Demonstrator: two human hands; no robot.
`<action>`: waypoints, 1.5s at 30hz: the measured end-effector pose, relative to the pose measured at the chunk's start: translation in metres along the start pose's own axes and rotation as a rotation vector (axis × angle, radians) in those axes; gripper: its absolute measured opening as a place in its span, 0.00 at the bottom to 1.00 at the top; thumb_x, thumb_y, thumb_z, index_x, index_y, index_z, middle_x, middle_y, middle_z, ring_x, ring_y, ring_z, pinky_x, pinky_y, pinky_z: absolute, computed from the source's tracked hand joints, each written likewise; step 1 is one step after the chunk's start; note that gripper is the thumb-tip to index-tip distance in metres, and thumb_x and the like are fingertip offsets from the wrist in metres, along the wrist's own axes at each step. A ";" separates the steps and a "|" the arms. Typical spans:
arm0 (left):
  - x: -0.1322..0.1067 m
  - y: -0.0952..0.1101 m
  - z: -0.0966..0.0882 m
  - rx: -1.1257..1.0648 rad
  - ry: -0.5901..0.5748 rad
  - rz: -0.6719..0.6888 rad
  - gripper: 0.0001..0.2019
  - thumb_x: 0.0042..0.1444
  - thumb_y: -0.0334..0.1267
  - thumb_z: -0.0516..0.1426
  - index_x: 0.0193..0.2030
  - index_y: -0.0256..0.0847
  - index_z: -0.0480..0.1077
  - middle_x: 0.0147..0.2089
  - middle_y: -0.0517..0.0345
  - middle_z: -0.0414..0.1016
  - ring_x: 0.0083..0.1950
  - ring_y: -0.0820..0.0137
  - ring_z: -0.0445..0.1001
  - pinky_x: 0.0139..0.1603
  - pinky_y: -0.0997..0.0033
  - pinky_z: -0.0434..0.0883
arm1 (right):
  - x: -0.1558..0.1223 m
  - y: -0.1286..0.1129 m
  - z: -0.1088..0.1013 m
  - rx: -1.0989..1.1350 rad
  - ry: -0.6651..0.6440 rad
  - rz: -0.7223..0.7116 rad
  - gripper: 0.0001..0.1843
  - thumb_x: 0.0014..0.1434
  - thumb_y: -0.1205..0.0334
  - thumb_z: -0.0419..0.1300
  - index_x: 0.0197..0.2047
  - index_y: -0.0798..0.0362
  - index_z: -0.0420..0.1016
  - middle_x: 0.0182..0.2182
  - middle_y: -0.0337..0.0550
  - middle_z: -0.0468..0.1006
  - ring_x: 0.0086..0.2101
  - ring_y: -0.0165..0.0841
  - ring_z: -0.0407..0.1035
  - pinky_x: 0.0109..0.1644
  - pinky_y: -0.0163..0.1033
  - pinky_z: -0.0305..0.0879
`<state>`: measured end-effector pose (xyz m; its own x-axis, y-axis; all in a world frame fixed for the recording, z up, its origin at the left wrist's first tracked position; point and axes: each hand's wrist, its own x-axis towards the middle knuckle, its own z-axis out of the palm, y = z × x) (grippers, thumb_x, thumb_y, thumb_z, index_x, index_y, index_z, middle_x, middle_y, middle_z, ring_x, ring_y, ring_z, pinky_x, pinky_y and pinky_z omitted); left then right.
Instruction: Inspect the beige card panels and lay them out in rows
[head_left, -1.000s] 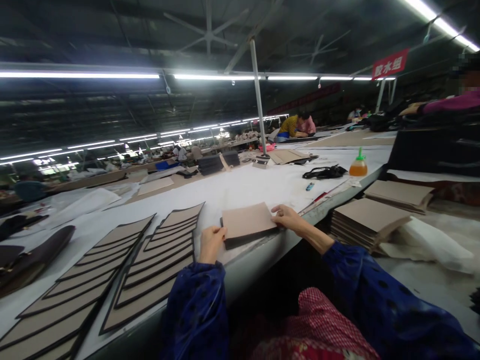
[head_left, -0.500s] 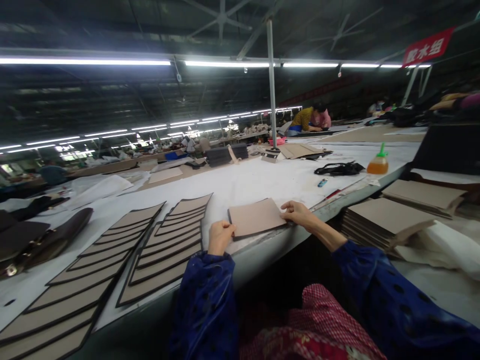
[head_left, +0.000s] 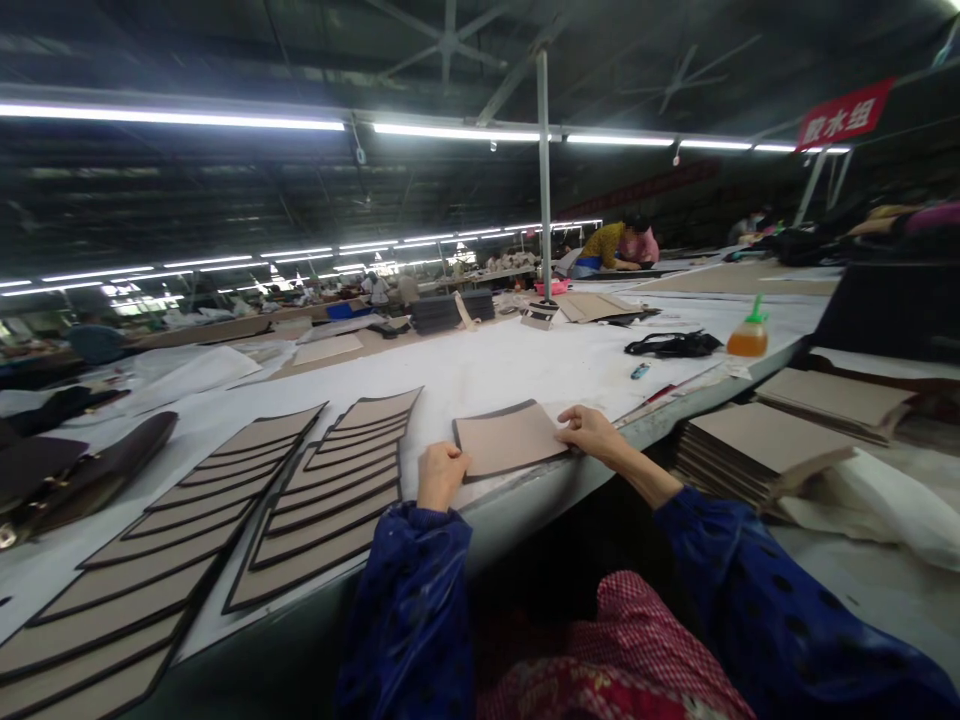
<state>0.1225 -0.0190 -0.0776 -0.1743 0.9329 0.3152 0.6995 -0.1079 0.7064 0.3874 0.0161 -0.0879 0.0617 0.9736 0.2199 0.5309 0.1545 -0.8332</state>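
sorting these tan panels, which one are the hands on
The lone panel between left hand and right hand; others lie untouched: fanned rows on its left, stacks on its right.

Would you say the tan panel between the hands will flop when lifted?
The tan panel probably stays fairly stiff: it lies flat with crisp edges. It looks thin, so likely light, and may slide on the white table cover.

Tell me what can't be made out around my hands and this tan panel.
Head view, left hand: curled fingers hide whether it pinches the tan panel or only touches it.
Right hand: covers the panel's right corner.
Fanned panel rows: cut off by the left and bottom edges.
Orange bottle: label too small to read.
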 end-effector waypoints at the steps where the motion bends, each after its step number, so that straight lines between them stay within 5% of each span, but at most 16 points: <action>1: 0.000 0.000 0.000 0.011 -0.002 0.007 0.10 0.43 0.33 0.57 0.13 0.43 0.66 0.16 0.62 0.66 0.24 0.70 0.66 0.28 0.71 0.58 | -0.001 -0.001 0.000 -0.022 0.002 -0.007 0.13 0.45 0.69 0.63 0.38 0.55 0.71 0.19 0.34 0.72 0.23 0.29 0.68 0.25 0.32 0.59; 11: 0.001 -0.002 0.001 0.103 -0.042 0.032 0.10 0.44 0.34 0.55 0.14 0.42 0.64 0.16 0.61 0.65 0.25 0.70 0.66 0.28 0.71 0.56 | -0.007 -0.014 -0.001 -0.220 -0.007 -0.056 0.12 0.48 0.72 0.60 0.38 0.55 0.70 0.23 0.35 0.74 0.28 0.31 0.69 0.31 0.33 0.59; 28: 0.001 0.004 0.000 0.231 -0.098 0.014 0.10 0.48 0.32 0.56 0.18 0.40 0.64 0.21 0.58 0.69 0.29 0.69 0.68 0.31 0.72 0.58 | -0.008 -0.037 -0.007 -0.363 -0.101 0.063 0.14 0.50 0.70 0.62 0.42 0.60 0.74 0.26 0.39 0.77 0.28 0.30 0.71 0.32 0.31 0.62; 45: 0.001 0.003 0.000 0.222 -0.097 0.004 0.08 0.47 0.32 0.56 0.19 0.41 0.65 0.21 0.59 0.69 0.30 0.69 0.69 0.31 0.72 0.59 | -0.006 -0.048 -0.005 -0.620 -0.173 -0.047 0.13 0.51 0.71 0.60 0.40 0.58 0.79 0.33 0.46 0.80 0.37 0.35 0.73 0.38 0.31 0.63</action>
<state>0.1244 -0.0184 -0.0754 -0.1109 0.9625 0.2477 0.8371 -0.0439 0.5452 0.3661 0.0018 -0.0471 -0.0833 0.9892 0.1209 0.9226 0.1224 -0.3657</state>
